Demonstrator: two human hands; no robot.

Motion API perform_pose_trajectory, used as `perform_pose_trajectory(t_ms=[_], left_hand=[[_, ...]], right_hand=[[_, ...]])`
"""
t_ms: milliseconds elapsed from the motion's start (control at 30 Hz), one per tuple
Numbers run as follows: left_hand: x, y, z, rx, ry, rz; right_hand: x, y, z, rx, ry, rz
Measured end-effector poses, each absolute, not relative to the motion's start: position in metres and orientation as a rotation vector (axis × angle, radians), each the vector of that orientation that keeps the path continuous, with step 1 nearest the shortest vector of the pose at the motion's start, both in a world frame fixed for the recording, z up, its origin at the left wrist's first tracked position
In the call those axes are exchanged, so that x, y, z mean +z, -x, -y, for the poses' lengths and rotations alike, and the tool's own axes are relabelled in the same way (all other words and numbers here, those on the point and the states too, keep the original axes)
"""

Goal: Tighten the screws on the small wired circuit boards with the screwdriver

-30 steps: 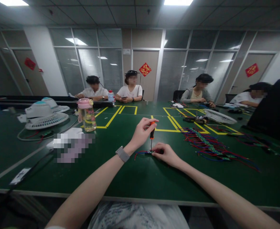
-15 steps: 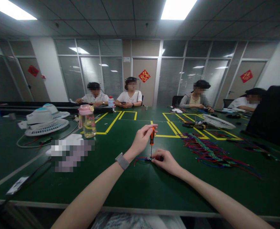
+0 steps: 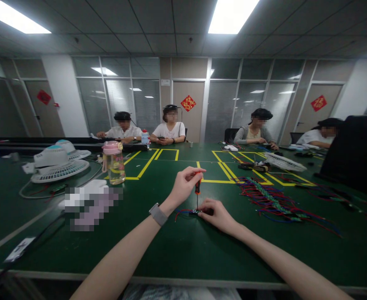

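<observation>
My left hand (image 3: 185, 183) is closed around the handle of an orange-and-black screwdriver (image 3: 197, 186), which stands upright with its shaft pointing down. Its tip meets a small circuit board (image 3: 194, 211) lying on the green table. Red and blue wires (image 3: 182, 213) trail from the board's left side. From the right, my right hand (image 3: 216, 214) pinches the board's edge between thumb and fingers. The exact contact between the tip and the board is too small to make out.
On the right lies a row of wired circuit boards (image 3: 271, 198). White fan parts (image 3: 60, 168) and a pink-lidded bottle (image 3: 114, 163) stand left. Yellow tape (image 3: 217, 181) marks the green table (image 3: 233, 258). Several people sit across, one in a white shirt (image 3: 170, 131).
The camera view has tilted slightly, shifting the scene down a little. Both hands keep their hold; the left fingers have shifted slightly on the screwdriver handle.
</observation>
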State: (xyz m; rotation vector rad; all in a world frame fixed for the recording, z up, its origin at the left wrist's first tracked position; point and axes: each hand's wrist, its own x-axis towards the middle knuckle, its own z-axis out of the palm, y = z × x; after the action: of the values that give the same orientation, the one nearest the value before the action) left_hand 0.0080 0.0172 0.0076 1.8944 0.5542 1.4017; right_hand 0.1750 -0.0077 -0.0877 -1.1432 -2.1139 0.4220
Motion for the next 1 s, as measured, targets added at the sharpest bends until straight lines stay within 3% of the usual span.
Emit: perform_pose_trajectory(t_ms=[133, 333, 533, 733, 900, 1000], left_hand=[[0.0068, -0.0053, -0.0146, 1.578, -2.115, -0.667], [0.0058, -0.0083, -0.0166, 1.333, -1.93, -0.502], [0.0053, -0.0079, -0.0166, 1.572, -2.04, -0.668], [0.0048, -0.0079, -0.0222, 1.323, -1.817, -0.482], [0.0056, -0.0052, -0.0197, 1.555, -2.043, -0.667], [0.0076, -0.0049, -0.0177, 1.512, -2.071, -0.601]], right_hand=[[-0.0872, -0.1748, 0.0075, 0.413, 1.14, 2.122], [-0.0846, -0.1733, 0.0093, 0.411, 1.139, 2.128], [-0.0853, -0.1748, 0.009, 0.405, 1.129, 2.138], [-0.0825, -0.1741, 0.0102, 0.425, 1.125, 2.139], [-0.0821, -0.1744, 0.0097, 0.421, 1.127, 2.134], [-0.0834, -0.1761, 0.0081, 0.446, 1.119, 2.131]])
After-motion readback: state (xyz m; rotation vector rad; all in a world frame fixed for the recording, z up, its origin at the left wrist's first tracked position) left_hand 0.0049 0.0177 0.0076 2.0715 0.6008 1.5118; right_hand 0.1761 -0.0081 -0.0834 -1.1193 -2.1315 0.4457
